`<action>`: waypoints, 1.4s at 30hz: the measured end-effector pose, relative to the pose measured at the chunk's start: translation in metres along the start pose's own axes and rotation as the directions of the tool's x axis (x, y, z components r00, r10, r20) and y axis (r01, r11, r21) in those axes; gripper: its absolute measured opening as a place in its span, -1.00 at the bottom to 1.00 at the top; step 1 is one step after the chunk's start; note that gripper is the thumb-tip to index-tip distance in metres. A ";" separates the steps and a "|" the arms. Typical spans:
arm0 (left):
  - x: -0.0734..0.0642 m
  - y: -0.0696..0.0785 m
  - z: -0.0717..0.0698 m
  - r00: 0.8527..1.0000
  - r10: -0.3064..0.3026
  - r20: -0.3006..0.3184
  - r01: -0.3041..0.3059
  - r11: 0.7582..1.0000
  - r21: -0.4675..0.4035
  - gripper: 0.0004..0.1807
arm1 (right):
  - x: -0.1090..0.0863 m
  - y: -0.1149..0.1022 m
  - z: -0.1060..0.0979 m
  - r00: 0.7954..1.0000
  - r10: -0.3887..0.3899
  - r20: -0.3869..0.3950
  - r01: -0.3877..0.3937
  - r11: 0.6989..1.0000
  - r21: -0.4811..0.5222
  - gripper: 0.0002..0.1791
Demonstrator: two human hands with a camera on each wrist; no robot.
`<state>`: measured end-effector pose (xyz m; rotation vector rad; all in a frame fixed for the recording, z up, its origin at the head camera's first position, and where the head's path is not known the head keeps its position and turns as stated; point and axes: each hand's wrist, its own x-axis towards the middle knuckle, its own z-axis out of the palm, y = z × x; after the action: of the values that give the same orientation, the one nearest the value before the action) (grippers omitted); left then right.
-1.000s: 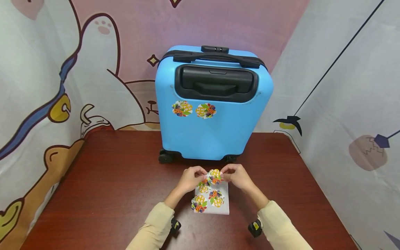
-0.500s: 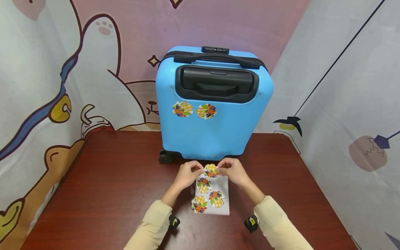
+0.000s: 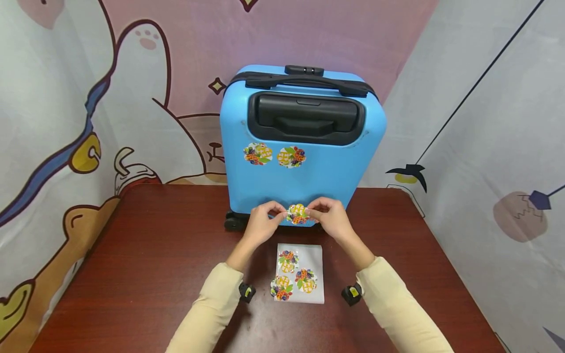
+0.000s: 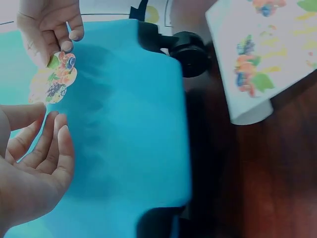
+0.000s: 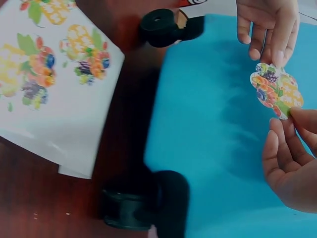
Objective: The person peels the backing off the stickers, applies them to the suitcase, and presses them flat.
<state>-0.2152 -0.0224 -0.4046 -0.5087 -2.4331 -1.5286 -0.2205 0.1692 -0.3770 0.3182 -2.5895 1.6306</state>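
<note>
Between both hands a colourful fruit sticker point(image 3: 297, 214) is stretched by its two side edges. My left hand point(image 3: 261, 223) pinches its left edge between thumb and forefinger, and my right hand point(image 3: 332, 219) pinches the right edge. The sticker hovers in front of the lower face of a blue suitcase point(image 3: 265, 189). In the left wrist view the sticker point(image 4: 53, 79) and the fingertips are apart from the suitcase shell. Two similar stickers point(image 3: 258, 154) are stuck side by side below the suitcase's black handle recess point(image 3: 306, 117). Nearer on the table lies a white backing sheet point(image 3: 311, 252) bearing several fruit stickers.
The suitcase stands upright on a reddish-brown table point(image 3: 167, 274), with a black wheel point(image 3: 235, 223) at its lower left. A patterned cloth point(image 3: 185, 59) hangs behind. In the right wrist view, the backing sheet point(image 5: 64, 129) has a raised, curling edge near the wheels.
The sticker has come off the top of the backing sheet. Both hands have moved forward with it, away from the sheet and up to the suitcase's lower front.
</note>
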 end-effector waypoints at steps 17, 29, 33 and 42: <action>0.033 0.040 -0.014 0.995 0.082 -0.062 -0.082 0.997 0.007 -0.94 | 0.015 -0.044 -0.027 0.995 -0.055 -0.088 0.055 0.998 0.001 -0.84; 0.044 0.060 -0.018 0.995 0.075 -0.070 -0.074 0.997 0.018 -0.93 | 0.017 -0.065 -0.039 0.984 -0.100 -0.148 0.100 0.995 -0.005 -0.82; 0.045 0.067 -0.019 0.994 0.080 -0.072 -0.079 0.997 0.022 -0.93 | 0.018 -0.069 -0.042 0.979 -0.119 -0.166 0.118 0.993 -0.015 -0.81; 0.049 0.078 -0.019 0.993 0.095 -0.076 -0.093 0.995 0.030 -0.92 | 0.018 -0.076 -0.048 0.976 -0.102 -0.192 0.101 0.995 -0.019 -0.77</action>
<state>-0.2281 0.0003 -0.3145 -0.5407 -2.3338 -1.4498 -0.2249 0.1784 -0.2858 0.2720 -2.3964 1.5334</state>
